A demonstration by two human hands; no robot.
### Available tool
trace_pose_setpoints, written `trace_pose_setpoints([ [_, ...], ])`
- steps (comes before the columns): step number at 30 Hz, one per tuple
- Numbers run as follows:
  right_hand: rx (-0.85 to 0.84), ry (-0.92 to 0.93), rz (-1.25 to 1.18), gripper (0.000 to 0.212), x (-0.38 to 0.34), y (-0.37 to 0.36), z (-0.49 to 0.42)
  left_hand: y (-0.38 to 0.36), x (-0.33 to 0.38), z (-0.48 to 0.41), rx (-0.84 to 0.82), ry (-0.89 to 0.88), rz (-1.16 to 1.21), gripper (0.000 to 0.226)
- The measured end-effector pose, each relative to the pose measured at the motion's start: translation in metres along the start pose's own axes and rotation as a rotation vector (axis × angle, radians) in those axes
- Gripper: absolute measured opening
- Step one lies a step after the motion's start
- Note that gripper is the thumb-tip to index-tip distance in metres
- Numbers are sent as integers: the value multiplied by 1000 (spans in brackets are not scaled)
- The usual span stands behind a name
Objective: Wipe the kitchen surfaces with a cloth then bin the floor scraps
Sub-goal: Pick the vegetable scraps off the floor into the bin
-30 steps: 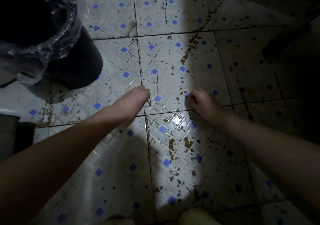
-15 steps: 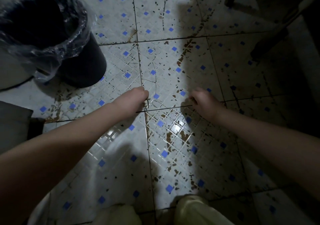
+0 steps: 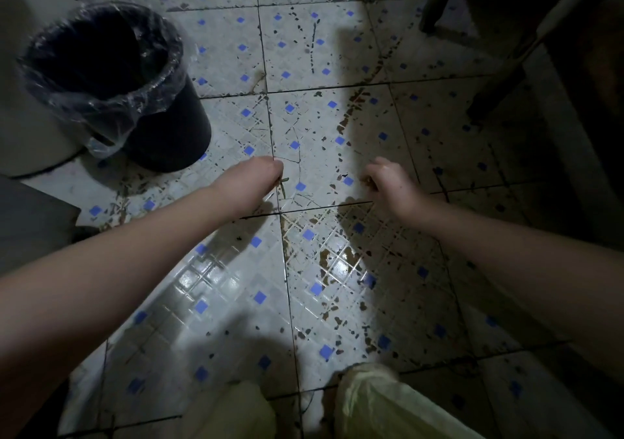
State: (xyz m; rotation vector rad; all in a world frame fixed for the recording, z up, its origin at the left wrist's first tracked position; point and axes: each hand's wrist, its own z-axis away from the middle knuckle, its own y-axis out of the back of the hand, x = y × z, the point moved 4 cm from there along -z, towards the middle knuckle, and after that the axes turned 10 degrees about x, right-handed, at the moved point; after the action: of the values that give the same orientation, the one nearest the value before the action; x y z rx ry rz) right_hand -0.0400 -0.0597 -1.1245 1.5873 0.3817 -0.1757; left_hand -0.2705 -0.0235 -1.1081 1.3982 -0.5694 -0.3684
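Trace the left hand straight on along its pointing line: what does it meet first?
Probably the bare tiled floor just past the left hand; the bin lies off that line. Depth is unclear.

The floor tiles [image 3: 236, 286] are off-white, scored in a fine diamond lattice dotted with small blue squares, and mottled all over with brown and black flecks. The bin [image 3: 175, 134] is black under a clear liner [image 3: 111, 111]. A thin green scrap [image 3: 283, 187] stands out against the pale tile, and the trousers [image 3: 378, 405] are pale cream-yellow.
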Motion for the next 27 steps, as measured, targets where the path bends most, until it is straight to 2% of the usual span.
trace_pose_setpoints([
  [5, -97, -117, -33, 17, 2, -7, 26, -5, 1, 5, 5, 6, 33, 11],
  [11, -263, -115, -49, 17, 2, -22, 57, -22, -4, 3, -31, 17, 26, 14],
  [14, -280, -106, -101, 4, 2, -24, 61, -33, -1, 1, -70, 14, 27, 14],
  [17, -284, -123, -103, 11, 5, -26, 58, -44, 5, 0, -98, 15, 38, 12],
  [22, -296, -122, -134, 7, 13, -35, 49, -57, 13, -5, -143, 25, 37, 29],
  [27, -242, -114, -132, 13, 17, -41, 40, -63, 12, -11, -133, 46, 67, 27],
])
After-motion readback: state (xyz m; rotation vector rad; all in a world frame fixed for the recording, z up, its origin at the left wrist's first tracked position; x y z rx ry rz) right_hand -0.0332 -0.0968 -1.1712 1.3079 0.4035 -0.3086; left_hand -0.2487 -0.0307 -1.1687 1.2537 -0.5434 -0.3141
